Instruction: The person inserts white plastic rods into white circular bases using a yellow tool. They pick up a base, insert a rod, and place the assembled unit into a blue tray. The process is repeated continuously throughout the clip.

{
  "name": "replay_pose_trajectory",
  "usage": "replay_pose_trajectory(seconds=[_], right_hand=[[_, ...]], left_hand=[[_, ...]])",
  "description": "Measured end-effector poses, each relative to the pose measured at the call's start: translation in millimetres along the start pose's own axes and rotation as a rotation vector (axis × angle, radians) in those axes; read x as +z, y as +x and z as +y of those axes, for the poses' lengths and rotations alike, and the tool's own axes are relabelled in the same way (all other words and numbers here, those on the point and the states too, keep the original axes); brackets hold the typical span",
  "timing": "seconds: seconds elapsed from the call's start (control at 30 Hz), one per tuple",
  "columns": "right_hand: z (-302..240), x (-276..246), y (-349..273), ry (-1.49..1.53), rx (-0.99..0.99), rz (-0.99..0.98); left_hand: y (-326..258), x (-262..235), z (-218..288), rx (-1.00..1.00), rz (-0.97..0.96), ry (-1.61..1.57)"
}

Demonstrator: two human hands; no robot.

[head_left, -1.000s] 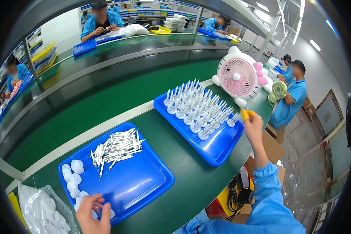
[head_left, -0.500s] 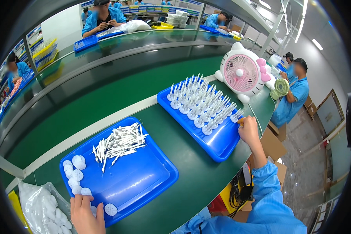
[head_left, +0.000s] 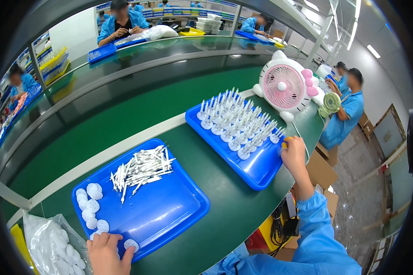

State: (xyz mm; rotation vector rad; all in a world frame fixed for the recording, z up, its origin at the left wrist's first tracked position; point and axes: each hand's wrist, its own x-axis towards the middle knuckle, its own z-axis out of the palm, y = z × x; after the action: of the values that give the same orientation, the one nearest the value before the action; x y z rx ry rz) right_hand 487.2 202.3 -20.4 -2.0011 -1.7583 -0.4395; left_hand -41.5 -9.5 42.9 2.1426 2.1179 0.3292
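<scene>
Over the near left corner of the left blue tray (head_left: 170, 229), my left hand (head_left: 108, 256) is open, thumb and fingers apart. Its thumb reaches a round white plastic disc (head_left: 131, 245); its fingers partly cover other discs. More white discs (head_left: 91, 206) line the tray's left side, and a heap of thin white sticks (head_left: 142, 169) lies towards its far side. At the right edge of the right blue tray (head_left: 257, 178), my right hand (head_left: 294, 153) has curled fingers, with yellow at a fingertip. What they hold, if anything, is hidden. Rows of upright pin-like sticks on round clear bases (head_left: 236, 123) fill much of that tray.
A clear bag of white pieces (head_left: 55, 245) lies left of the left tray. A cat-shaped pink and white fan (head_left: 282, 87) and a small green fan (head_left: 330, 103) stand beyond the right tray. Cardboard boxes (head_left: 321, 169) and black cables (head_left: 277, 229) are at right. Co-workers sit across the bench.
My left hand has shifted slightly right, bringing its thumb onto the edge of the single disc. My right hand has drawn slightly away from the end stick-and-base piece, towards the tray's edge.
</scene>
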Motion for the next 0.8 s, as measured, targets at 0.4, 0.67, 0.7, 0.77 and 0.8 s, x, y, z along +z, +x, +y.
replay_pose_trajectory(seconds=[0.4, 0.67, 0.7, 0.77, 0.8], right_hand=[[-243, -43, -93, 0.741, -0.794, -0.395], [-340, -4, -80, 0.505, -1.021, -0.223], [-346, 1, -83, 0.485, -1.04, -0.233], [-343, 4, -86, 0.512, -1.066, -0.208], [-340, 2, -87, 0.529, -1.083, -0.199]], left_hand=[[5, 0, 8, -0.125, -0.091, -0.171], [11, 18, 7, -0.216, 0.112, -0.544], [10, 24, 3, -0.222, 0.152, -0.626], [10, 22, -2, -0.277, 0.111, -0.699], [12, 23, -6, -0.202, 0.162, -0.664]])
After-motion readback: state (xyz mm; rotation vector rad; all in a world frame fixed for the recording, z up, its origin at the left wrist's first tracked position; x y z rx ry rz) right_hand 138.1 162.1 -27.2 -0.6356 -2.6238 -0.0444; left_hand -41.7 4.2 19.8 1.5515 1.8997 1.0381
